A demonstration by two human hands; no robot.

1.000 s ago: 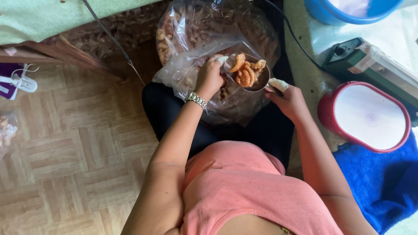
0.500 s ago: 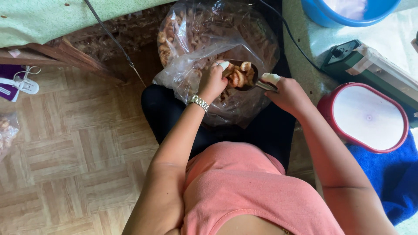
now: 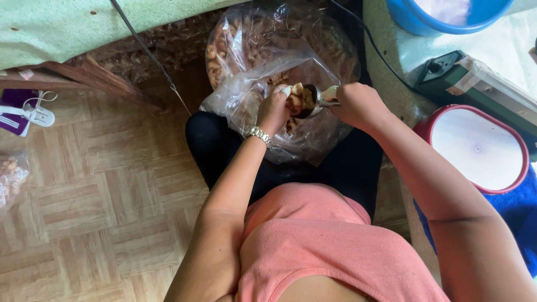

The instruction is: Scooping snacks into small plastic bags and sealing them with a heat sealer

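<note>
While the person sits on a parquet floor [image 3: 106, 184] and looks down at their lap, both hands meet over a small clear plastic bag [image 3: 246, 103] resting against their black-trousered legs. The left hand [image 3: 273, 109], with a metal wristwatch [image 3: 258, 135] on its wrist, is curled shut around the bag's open edge, pinching the plastic and holding the mouth open. The right hand [image 3: 358, 103] comes in from the right, fingers closed around the handle of a metal scoop [image 3: 309, 100]. The scoop is tilted toward the left hand at the bag's mouth and is loaded with curled, golden-brown fried snacks [image 3: 296, 99]. The two hands are near each other, with the scoop between them.

Just beyond the small bag, farther from the person, sits a much larger clear bag [image 3: 268, 39] packed with the same fried snacks. To the right lie a red tub with a white lid [image 3: 478, 148], a blue cloth [image 3: 514, 212] beneath it, a dark green machine [image 3: 475, 78] with a black cord, and, at the far right edge, a blue basin [image 3: 447, 14]. At the far left, a green surface [image 3: 56, 28] sits above wooden boards. Another small bag of snacks [image 3: 8, 176] lies at the left edge of the floor. The person wears a salmon-pink top.
</note>
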